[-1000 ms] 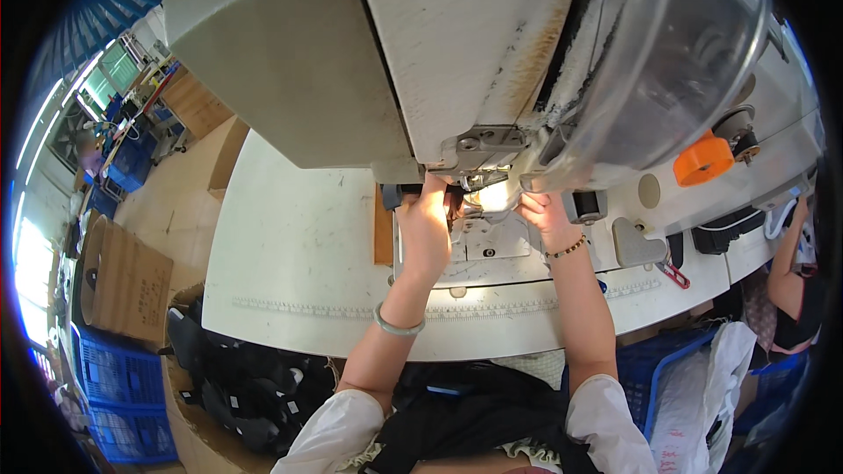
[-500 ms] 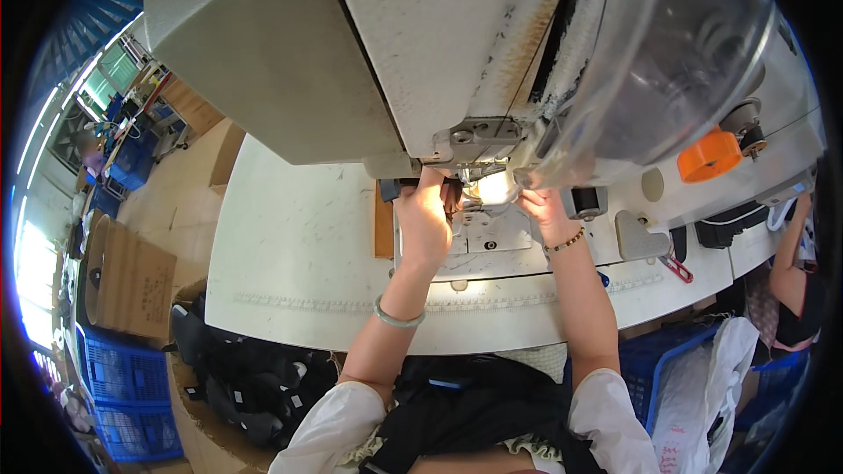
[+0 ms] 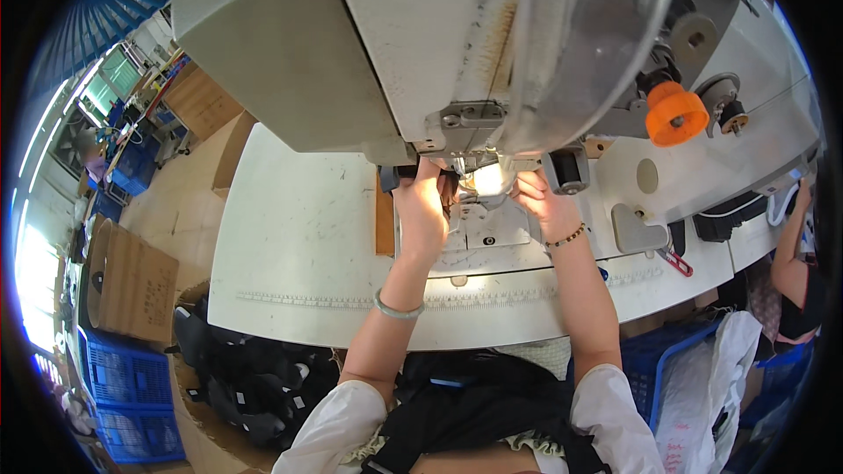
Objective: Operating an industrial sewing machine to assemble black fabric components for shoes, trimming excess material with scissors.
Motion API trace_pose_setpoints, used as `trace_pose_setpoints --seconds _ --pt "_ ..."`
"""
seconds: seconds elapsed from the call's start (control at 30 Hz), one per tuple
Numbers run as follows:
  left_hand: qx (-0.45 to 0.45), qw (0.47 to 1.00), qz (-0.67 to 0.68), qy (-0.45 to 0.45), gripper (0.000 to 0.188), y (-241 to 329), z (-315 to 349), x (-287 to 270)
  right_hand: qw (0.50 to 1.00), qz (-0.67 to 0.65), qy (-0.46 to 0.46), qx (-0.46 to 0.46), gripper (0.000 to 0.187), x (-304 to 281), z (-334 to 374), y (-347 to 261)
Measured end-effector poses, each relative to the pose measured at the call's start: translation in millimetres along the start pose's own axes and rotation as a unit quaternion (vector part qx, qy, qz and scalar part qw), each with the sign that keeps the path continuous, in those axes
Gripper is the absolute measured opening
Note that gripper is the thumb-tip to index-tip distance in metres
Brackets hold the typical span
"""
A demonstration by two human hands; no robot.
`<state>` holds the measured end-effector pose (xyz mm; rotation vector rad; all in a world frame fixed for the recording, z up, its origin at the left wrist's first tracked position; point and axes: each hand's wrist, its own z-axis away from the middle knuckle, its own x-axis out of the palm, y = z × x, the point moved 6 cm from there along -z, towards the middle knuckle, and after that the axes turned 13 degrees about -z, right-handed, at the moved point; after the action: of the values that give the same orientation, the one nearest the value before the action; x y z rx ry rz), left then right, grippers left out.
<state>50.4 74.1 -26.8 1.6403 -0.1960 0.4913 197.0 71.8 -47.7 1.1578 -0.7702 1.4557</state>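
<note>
While the left hand [image 3: 420,218] and curled right hand [image 3: 546,208] crowd the machine [image 3: 413,44], I can't tell if either's gripping the dark piece [image 3: 407,173] by the left, and one slipping inward could get nipped, imo.

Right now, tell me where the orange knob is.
In the head view, the orange knob sits right of centre on the sewing machine, just right of the clear cover, above and to the right of the right hand.
</note>
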Motion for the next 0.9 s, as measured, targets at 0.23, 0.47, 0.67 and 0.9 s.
trace_pose_setpoints --seconds 0.23,0.47,0.67,0.9 --pt "0.001 0.999 0.003 -0.047 0.020 0.6 -3.2 5.1 0.952 0.180 -0.244 0.049 0.019 7.8 -11.4 -9.2" --pt "0.042 0.996 -0.012 -0.082 0.013 -1.7 -11.5 10.0 0.956 0.148 -0.250 0.021 0.018 5.2 -16.4 -21.0" --pt "0.194 0.929 -0.297 -0.109 0.024 -31.7 -110.4 -29.9 0.985 0.147 -0.079 -0.053 0.012 15.5 -8.2 -2.6" --pt "-0.083 0.961 0.164 -0.205 0.022 -9.1 -87.4 33.1 0.963 0.227 -0.146 -0.003 0.021 -31.7 -111.6 -114.3"
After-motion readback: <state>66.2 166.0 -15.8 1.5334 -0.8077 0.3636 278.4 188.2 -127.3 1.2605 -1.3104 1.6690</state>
